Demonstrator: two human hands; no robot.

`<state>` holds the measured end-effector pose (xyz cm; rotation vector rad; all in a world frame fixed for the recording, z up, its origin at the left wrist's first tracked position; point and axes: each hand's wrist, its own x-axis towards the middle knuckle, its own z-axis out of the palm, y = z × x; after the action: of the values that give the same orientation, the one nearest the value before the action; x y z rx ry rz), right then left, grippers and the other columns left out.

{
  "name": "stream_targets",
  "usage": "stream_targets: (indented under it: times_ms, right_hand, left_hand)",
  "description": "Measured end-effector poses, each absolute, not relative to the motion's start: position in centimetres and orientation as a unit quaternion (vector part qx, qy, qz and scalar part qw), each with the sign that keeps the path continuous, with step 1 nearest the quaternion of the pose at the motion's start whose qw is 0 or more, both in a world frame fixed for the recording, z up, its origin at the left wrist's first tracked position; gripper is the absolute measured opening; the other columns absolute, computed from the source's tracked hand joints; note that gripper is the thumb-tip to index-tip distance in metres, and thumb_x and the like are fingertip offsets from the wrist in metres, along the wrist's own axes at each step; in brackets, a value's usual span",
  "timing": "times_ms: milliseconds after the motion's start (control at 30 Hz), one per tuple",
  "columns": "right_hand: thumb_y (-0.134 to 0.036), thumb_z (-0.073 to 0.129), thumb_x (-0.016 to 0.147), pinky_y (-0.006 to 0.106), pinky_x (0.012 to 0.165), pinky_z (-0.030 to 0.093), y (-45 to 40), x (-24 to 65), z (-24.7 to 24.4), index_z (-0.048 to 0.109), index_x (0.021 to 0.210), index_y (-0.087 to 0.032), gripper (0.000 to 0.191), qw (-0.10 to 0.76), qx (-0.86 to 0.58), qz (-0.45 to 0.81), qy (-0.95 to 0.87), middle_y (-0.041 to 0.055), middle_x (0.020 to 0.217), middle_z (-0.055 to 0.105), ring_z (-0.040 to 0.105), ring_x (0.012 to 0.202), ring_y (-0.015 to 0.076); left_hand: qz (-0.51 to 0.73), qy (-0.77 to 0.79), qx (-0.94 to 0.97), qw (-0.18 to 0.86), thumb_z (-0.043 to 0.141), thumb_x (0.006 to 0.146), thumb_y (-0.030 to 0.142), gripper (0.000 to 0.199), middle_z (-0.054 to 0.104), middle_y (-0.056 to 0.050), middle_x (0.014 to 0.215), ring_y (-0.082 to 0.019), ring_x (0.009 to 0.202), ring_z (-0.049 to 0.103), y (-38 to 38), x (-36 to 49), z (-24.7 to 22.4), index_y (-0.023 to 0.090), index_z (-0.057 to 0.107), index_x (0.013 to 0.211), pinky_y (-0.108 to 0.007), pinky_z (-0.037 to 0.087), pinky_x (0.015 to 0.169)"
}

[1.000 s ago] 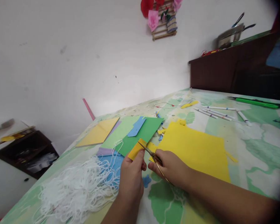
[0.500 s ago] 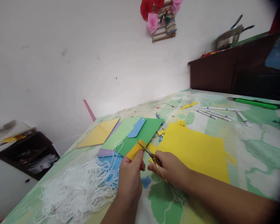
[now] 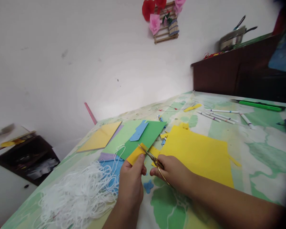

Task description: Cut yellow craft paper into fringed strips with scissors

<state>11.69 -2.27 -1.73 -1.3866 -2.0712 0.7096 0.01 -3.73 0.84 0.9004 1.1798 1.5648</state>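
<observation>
From my remote seat I see the table (image 3: 264, 149) with its green leaf-print cover filling the lower frame. A big yellow sheet (image 3: 200, 154) lies flat just right of the hands, a dark green sheet (image 3: 150, 135) with a blue cutout (image 3: 138, 131) on it sits behind them, and a heap of white string (image 3: 78, 194) spreads to the left, near my left wrist.

My left hand (image 3: 131, 184) pinches a small yellow piece (image 3: 135, 155) between thumb and fingers, holding it raised above the table in front of the green sheet. My right hand (image 3: 173, 171) is closed through the loops of the gold scissors (image 3: 150, 156), whose blades sit at the edge of the piece, slightly apart.

I judge the main risk is the left thumb: it sits close to the blades, so a cut carried too far could nick it. The piece is small and held at one end only, so it may bend or twist between the blades and tear. String loops lie near enough to snag the wrist and drag across the sheets.
</observation>
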Motion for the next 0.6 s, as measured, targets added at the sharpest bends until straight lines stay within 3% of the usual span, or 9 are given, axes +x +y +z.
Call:
stream_targets:
  times_ms: [600]
  right_hand:
    - [-0.057, 0.043, 0.069, 0.019, 0.043, 0.022, -2.4, 11.9, -2.3, 0.04, 0.064, -0.017, 0.041, 0.259, -0.485, 0.265, -0.793, -0.0025, 0.057, 0.045, 0.036, 0.049, 0.0077]
  left_hand:
    - [0.618, 0.516, 0.407, 0.433, 0.058, 0.062, 0.03, 0.022, 0.04, 0.006, 0.038, -0.007, 0.04, 0.036, -3.8, -0.7, 0.0, 0.016, 0.044, 0.051, -0.021, 0.029, 0.043]
